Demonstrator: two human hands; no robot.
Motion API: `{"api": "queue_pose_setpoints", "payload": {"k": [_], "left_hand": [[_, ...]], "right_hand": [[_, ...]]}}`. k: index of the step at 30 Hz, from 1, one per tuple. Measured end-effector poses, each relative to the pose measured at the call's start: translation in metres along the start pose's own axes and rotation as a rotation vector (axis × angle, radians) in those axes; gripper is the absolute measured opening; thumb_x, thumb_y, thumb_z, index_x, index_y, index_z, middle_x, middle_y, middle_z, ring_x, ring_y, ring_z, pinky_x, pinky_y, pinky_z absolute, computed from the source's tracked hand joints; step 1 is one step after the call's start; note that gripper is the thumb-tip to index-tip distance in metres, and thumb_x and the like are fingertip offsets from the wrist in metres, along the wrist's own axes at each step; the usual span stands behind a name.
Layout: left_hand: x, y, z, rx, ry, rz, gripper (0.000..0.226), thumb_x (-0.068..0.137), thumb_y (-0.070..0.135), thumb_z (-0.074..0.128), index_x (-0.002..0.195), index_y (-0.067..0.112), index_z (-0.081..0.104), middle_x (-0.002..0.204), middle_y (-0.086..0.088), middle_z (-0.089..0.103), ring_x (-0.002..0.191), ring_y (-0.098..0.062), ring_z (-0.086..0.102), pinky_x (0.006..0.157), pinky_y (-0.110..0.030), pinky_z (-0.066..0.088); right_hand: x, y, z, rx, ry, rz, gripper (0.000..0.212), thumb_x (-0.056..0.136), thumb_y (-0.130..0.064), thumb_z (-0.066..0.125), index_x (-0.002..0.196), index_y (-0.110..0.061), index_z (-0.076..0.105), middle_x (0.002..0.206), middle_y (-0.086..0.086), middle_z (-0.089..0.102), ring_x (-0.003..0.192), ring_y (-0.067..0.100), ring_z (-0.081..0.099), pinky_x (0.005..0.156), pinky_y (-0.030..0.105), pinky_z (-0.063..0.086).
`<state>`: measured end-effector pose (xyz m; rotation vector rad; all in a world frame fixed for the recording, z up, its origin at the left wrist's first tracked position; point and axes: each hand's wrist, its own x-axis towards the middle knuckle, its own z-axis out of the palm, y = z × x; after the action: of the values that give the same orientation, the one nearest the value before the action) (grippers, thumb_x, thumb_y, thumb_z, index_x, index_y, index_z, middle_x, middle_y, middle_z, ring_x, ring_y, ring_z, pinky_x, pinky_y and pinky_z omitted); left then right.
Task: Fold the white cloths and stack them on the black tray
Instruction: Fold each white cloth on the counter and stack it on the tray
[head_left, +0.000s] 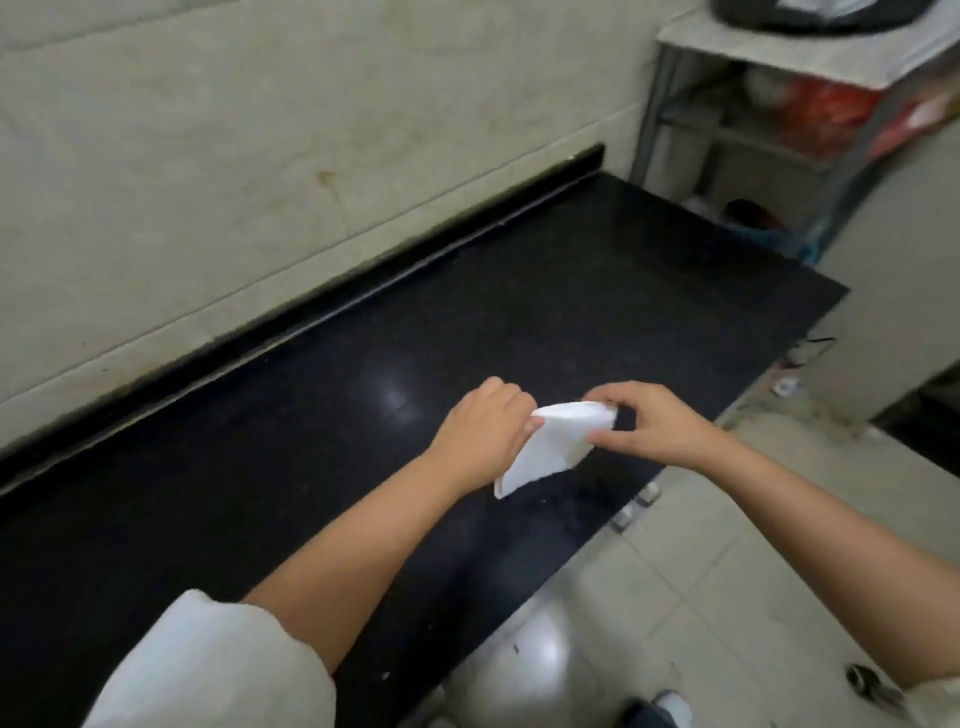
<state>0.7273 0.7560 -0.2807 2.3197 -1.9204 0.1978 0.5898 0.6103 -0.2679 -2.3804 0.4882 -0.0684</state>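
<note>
Both hands hold a folded white cloth (553, 441) above the black counter (363, 415): the left hand (483, 431) grips its left edge, fingers closed; the right hand (654, 421) pinches its right corner.

A glossy black stone countertop (322, 415) runs along the tiled wall (208, 156); its visible surface lies bare.

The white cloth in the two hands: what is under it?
Under the small folded white cloth lies the glossy black countertop, bare where visible. The part directly beneath the cloth is hidden.
</note>
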Motion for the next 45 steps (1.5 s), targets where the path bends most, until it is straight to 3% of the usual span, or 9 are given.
{"api": "queue_pose_setpoints", "payload": {"k": [3,5,13,17,21,28,30,38,45], "left_hand": [[0.09,0.062,0.002,-0.005,-0.087,0.131,0.034,0.1,0.03,0.032,0.096,0.007,0.058,0.099,-0.006,0.058,0.095,-0.023,0.051,0.081,-0.027,0.035],[0.146,0.102,0.003,-0.063,-0.168,0.19,0.033,0.1,0.03,0.033,0.099,0.008,0.057,0.103,-0.008,0.058,0.098,-0.024,0.049,0.089,-0.034,0.039],[0.331,0.229,-0.01,-0.19,-0.084,0.338,0.027,0.097,0.025,0.045,0.106,0.006,0.062,0.106,-0.011,0.062,0.102,-0.026,0.053,0.083,-0.03,0.037],[0.423,0.249,-0.018,-0.317,-0.024,0.276,0.024,0.095,0.021,0.049,0.109,0.007,0.063,0.101,-0.006,0.062,0.096,-0.021,0.055,0.077,-0.025,0.035],[0.519,0.247,-0.02,-0.409,-0.016,0.22,0.018,0.091,0.017,0.054,0.099,0.005,0.065,0.085,0.0,0.056,0.08,-0.014,0.05,0.065,-0.021,0.034],[0.693,0.21,-0.048,-0.464,0.061,0.083,0.014,0.089,0.012,0.056,0.096,0.004,0.065,0.083,0.001,0.055,0.065,-0.009,0.047,0.053,-0.013,0.033],[0.726,0.199,-0.055,-0.416,0.116,0.034,0.017,0.091,0.015,0.054,0.098,0.004,0.065,0.084,-0.001,0.058,0.07,-0.012,0.051,0.059,-0.013,0.035],[0.87,0.144,-0.058,-0.216,0.356,-0.339,0.024,0.096,0.018,0.045,0.107,0.003,0.061,0.105,-0.015,0.066,0.091,-0.03,0.058,0.073,-0.031,0.04],[0.952,0.087,-0.058,-0.096,0.604,-0.622,0.028,0.097,0.014,0.044,0.115,0.0,0.058,0.116,-0.019,0.056,0.106,-0.035,0.055,0.086,-0.037,0.042]], "right_hand": [[-0.034,0.07,-0.068,-0.079,0.127,0.061,0.018,0.081,-0.009,0.065,0.098,-0.004,0.069,0.097,0.009,0.068,0.087,0.014,0.053,0.082,0.023,0.04],[-0.056,0.115,-0.115,-0.157,0.166,0.073,0.018,0.083,-0.01,0.064,0.098,-0.003,0.069,0.1,0.014,0.069,0.091,0.023,0.058,0.087,0.03,0.041],[-0.099,0.233,-0.29,-0.422,0.298,0.227,0.023,0.088,-0.021,0.057,0.1,-0.005,0.068,0.102,0.016,0.066,0.102,0.031,0.056,0.089,0.041,0.044],[-0.069,0.275,-0.366,-0.437,0.382,0.263,0.025,0.089,-0.02,0.054,0.106,-0.005,0.066,0.107,0.014,0.064,0.102,0.029,0.056,0.083,0.032,0.039],[-0.012,0.316,-0.443,-0.458,0.386,0.214,0.022,0.088,-0.014,0.056,0.102,0.0,0.066,0.105,0.017,0.066,0.092,0.028,0.057,0.056,0.025,0.023],[0.114,0.365,-0.583,-0.405,0.37,0.125,0.018,0.086,-0.01,0.057,0.097,0.0,0.067,0.084,0.012,0.064,0.08,0.023,0.057,0.061,0.022,0.039],[0.145,0.376,-0.609,-0.405,0.402,0.089,0.017,0.085,-0.01,0.057,0.093,0.001,0.067,0.091,0.017,0.068,0.088,0.031,0.062,0.072,0.032,0.045],[0.31,0.419,-0.703,-0.366,0.487,-0.098,0.02,0.086,-0.014,0.056,0.099,-0.004,0.068,0.103,0.015,0.069,0.098,0.03,0.061,0.084,0.034,0.046],[0.453,0.442,-0.738,-0.175,0.572,-0.411,0.017,0.084,-0.006,0.058,0.093,0.005,0.068,0.096,0.024,0.067,0.093,0.033,0.059,0.067,0.027,0.029]]}}
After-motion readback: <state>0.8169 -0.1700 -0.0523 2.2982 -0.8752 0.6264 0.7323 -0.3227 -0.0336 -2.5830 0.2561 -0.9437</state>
